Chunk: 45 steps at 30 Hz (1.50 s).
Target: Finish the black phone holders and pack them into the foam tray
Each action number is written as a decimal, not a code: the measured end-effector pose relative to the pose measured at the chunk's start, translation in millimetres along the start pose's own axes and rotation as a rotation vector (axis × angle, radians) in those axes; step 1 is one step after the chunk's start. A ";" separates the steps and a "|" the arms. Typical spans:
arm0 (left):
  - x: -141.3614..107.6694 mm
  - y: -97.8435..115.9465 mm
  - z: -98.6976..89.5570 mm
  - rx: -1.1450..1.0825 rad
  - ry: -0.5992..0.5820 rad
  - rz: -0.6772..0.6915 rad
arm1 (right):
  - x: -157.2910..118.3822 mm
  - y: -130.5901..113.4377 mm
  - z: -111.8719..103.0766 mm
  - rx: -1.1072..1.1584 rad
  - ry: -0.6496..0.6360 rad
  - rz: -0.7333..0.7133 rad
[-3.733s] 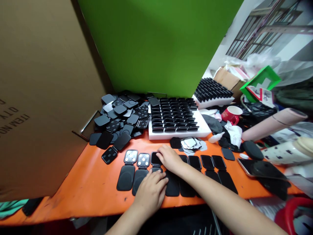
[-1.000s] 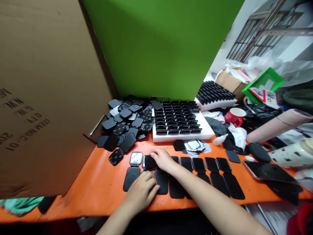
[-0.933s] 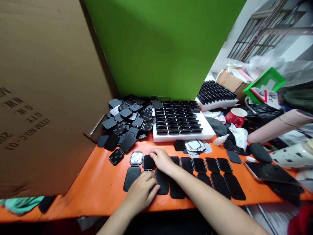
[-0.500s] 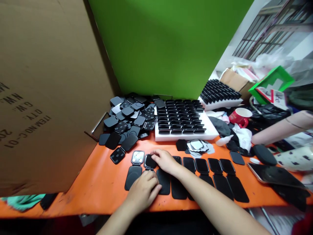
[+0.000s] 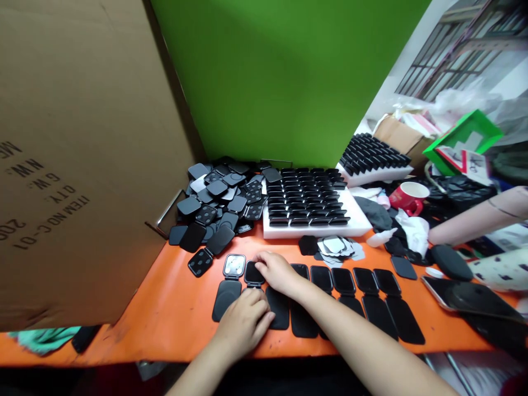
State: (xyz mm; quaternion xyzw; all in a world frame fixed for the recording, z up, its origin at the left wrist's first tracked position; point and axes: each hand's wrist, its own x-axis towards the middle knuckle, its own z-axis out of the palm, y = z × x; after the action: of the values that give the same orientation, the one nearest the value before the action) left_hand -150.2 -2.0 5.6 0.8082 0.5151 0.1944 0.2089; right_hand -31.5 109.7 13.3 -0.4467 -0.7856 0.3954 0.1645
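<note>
A row of opened black hinged pads lies across the table, each with a small square panel above a larger panel. My right hand (image 5: 277, 273) has its bent fingertips on the upper panel of the second hinged pad (image 5: 254, 273) from the left. Over that pad's lower panel rests my left hand (image 5: 244, 322), fingers curled and pressed down, hiding most of it. The leftmost hinged pad (image 5: 226, 300) shows a pale, shiny upper square. My right forearm crosses several pads to the right, such as the one with the lower panel (image 5: 303, 319).
Behind the row, a heap of black pads (image 5: 220, 190) lies beside a white foam tray (image 5: 358, 220) filled with folded units. Thin sheets (image 5: 336, 247) are piled in front. A cardboard box (image 5: 82, 165) walls off the left. A red mug (image 5: 408, 198) and a phone (image 5: 466, 297) are at right.
The whole view has shifted slightly. Both hands keep the same places on the second pad, with no clear movement of the fingers.
</note>
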 end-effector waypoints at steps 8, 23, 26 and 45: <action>0.1 -0.7 1.3 0.001 0.011 -0.002 | -3.2 -1.1 4.4 -0.109 0.002 -0.050; 1.0 -1.3 0.0 0.011 -0.018 -0.005 | -48.7 20.9 -17.2 -0.376 -0.105 -0.351; 1.5 -3.6 -0.1 0.018 -0.030 0.000 | -49.1 21.8 -10.5 -0.438 -0.127 -0.358; -28.2 -32.2 -19.0 0.239 0.318 -0.655 | -50.9 72.0 -101.0 -0.698 0.150 0.054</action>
State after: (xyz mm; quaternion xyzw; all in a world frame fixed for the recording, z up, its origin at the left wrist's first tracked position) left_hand -195.6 -13.0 1.5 0.5794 0.7909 0.1790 0.0818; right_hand 99.3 136.0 26.8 -0.5242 -0.8470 0.0734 0.0488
